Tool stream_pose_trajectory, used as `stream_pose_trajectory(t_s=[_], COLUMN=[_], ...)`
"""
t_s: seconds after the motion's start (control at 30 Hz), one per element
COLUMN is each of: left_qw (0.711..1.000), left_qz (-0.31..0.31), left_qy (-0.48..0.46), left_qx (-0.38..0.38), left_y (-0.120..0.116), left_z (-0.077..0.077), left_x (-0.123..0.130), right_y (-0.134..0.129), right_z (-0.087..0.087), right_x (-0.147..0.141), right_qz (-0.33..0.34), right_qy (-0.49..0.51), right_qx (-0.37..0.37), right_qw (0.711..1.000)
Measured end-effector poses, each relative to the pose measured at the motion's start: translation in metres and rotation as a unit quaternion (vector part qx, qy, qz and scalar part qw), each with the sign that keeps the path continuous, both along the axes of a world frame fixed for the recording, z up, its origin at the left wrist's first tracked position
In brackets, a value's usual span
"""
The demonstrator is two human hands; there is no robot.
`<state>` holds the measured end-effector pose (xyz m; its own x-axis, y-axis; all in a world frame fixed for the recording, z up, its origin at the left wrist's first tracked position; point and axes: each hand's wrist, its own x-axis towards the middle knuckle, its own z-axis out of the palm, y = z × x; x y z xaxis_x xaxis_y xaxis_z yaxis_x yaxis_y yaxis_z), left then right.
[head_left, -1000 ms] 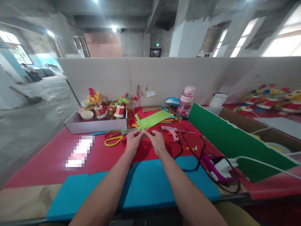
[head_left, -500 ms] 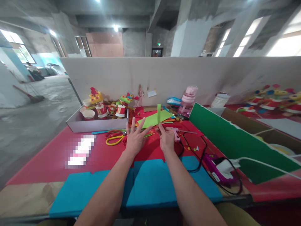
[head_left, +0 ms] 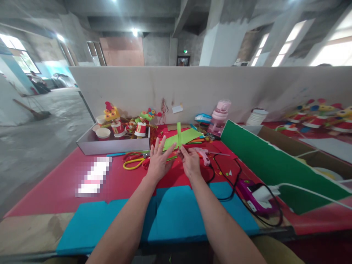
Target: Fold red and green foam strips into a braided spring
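Note:
Between the fingertips of my right hand (head_left: 191, 161), a narrow light-green paper strip (head_left: 179, 134) stands upright, gripped at its lower end. My left hand (head_left: 160, 159) is beside it with fingers spread, its thumb and index pointing toward the strip; whether they touch it I cannot tell. Behind both hands lie light-green paper sheets (head_left: 189, 136). Just right of my right hand rests a pink glue gun (head_left: 204, 156) with a black cord. Yellow-handled scissors (head_left: 134, 164) lie left of my left hand.
A white box (head_left: 115, 147) at the back left holds paper cups and colourful paper figures. On the right stand a green-sided box (head_left: 272, 168) and a purple power strip (head_left: 255, 200) with cords. Blue pads (head_left: 176, 214) line the front edge. A pale partition (head_left: 192, 86) closes the back.
My right hand has moved a little left, carrying the green strip closer to my left hand. My left hand's fingers have drawn slightly closer together.

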<state>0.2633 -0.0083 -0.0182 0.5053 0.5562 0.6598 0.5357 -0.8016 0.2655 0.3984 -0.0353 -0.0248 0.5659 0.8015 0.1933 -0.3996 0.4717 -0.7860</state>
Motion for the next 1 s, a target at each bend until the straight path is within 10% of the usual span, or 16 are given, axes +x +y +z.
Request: stream_pose_trajectory(t_s=[0.27,0.53,1.0], left_qw=[0.961,0.847,0.771], left_qz=[-0.068,-0.122,-0.131], left_qy=[-0.215,-0.361,-0.422], left_qx=[-0.162,-0.370,-0.459], left_y=[0.011,0.017,0.016], left_z=[-0.009,-0.020,-0.017], left_x=[0.003,0.011,0.011], right_y=[0.001,0.004,0.005], right_z=[-0.004,-0.018,-0.020], right_x=[-0.008,-0.016,-0.013], right_qz=[0.072,0.055,0.060], right_qy=[0.038,-0.022,-0.073], right_qx=[-0.011,-0.082,-0.083], right_qw=[0.997,0.995,0.992])
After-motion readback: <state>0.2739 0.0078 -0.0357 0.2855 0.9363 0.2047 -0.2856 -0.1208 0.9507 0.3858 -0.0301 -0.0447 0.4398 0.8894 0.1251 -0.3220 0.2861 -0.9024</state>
